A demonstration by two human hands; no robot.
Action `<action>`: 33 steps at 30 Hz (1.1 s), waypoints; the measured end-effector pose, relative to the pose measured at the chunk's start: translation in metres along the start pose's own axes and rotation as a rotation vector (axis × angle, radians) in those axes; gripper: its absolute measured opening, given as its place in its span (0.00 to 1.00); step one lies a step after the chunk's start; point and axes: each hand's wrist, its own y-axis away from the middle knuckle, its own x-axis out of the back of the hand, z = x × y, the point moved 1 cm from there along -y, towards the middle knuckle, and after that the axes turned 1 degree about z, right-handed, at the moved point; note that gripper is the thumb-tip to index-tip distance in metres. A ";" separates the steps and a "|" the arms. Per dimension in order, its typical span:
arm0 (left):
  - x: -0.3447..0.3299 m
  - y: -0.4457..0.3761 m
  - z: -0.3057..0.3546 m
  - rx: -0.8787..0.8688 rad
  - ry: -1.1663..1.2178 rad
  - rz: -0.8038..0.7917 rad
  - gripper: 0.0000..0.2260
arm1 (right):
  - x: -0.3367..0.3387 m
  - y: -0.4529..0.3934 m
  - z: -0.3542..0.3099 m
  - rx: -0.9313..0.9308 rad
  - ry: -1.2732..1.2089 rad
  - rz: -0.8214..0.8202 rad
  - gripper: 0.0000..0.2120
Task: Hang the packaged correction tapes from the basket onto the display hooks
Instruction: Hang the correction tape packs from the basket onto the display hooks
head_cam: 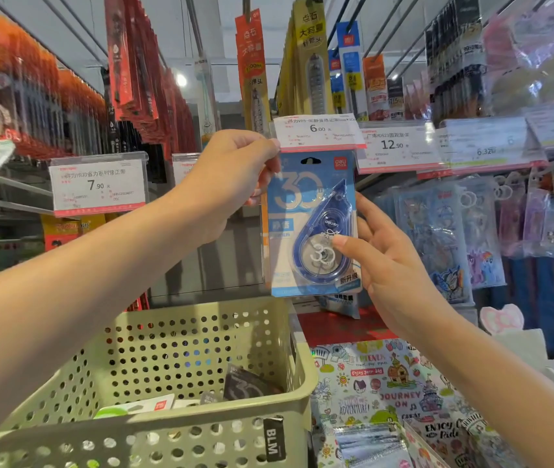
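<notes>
A blue packaged correction tape (312, 224) hangs upright just below the 6.00 price tag (317, 131), its hang hole right under the tag. My left hand (231, 173) pinches the tag's lower left corner and touches the package's upper left edge. My right hand (380, 261) holds the package's right side, thumb across the blister front. The hook itself is hidden behind the tag. Below stands the perforated green basket (181, 430), with a dark package (248, 383) and a white one (147, 405) lying inside.
Pen packages hang on long hooks above. Price tags reading 7.90 (98, 185) and 12.90 (395, 145) flank the spot. Clear-bagged stationery hangs at the right (437, 238). Patterned notebooks (390, 390) lie beside the basket at lower right.
</notes>
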 end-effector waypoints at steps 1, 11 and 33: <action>0.000 0.000 0.000 0.002 -0.002 0.005 0.17 | 0.000 0.000 0.001 -0.002 -0.001 -0.001 0.24; 0.000 0.000 0.001 0.012 -0.002 0.021 0.17 | 0.001 -0.003 0.006 -0.024 0.027 -0.014 0.24; 0.000 0.001 0.000 0.007 -0.018 -0.017 0.16 | 0.008 -0.014 0.030 -0.098 0.070 0.064 0.26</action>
